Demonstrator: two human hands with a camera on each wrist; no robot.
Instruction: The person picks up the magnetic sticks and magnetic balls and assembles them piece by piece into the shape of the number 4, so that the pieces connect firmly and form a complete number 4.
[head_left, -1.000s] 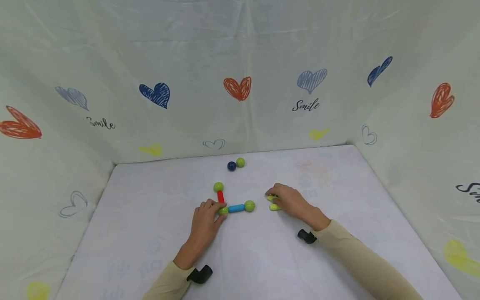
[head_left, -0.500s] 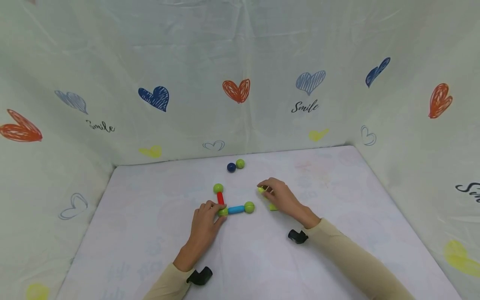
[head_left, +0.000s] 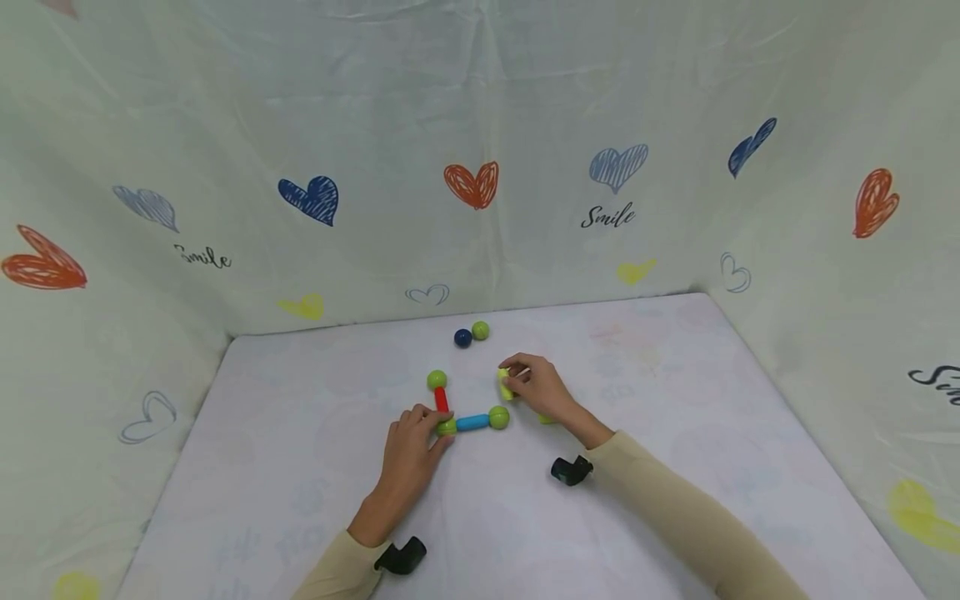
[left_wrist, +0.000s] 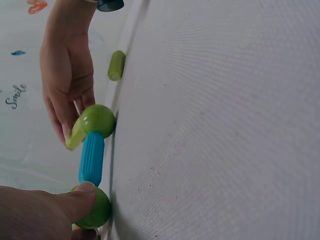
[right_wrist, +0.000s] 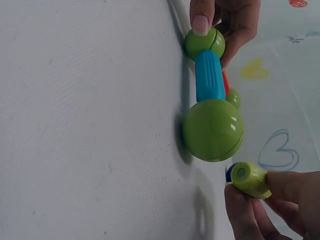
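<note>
My left hand (head_left: pixel 408 450) pinches the green corner ball (right_wrist: pixel 205 44) of an L-shaped piece on the table. From that ball a red rod (head_left: pixel 441 399) runs back to a green ball (head_left: pixel 437 380), and a blue rod (head_left: pixel 472 422) runs right to another green ball (head_left: pixel 498 417). Between thumb and fingers, my right hand (head_left: pixel 542 388) holds a yellow-green rod (head_left: pixel 506 385), just behind the right-hand ball and apart from it in the right wrist view. A second yellow-green rod (left_wrist: pixel 116 65) lies on the table, partly hidden by the right hand in the head view.
Farther back on the table (head_left: pixel 315 375) a dark blue ball (head_left: pixel 462 338) and a loose green ball (head_left: pixel 481 331) sit side by side. A white cloth wall (head_left: pixel 390 242) printed with hearts stands behind the table and along both sides.
My right hand has lifted one yellow-green rod from beside the other and carried it left towards the L-shaped piece, turning it more upright. The left hand stays on the corner ball.
</note>
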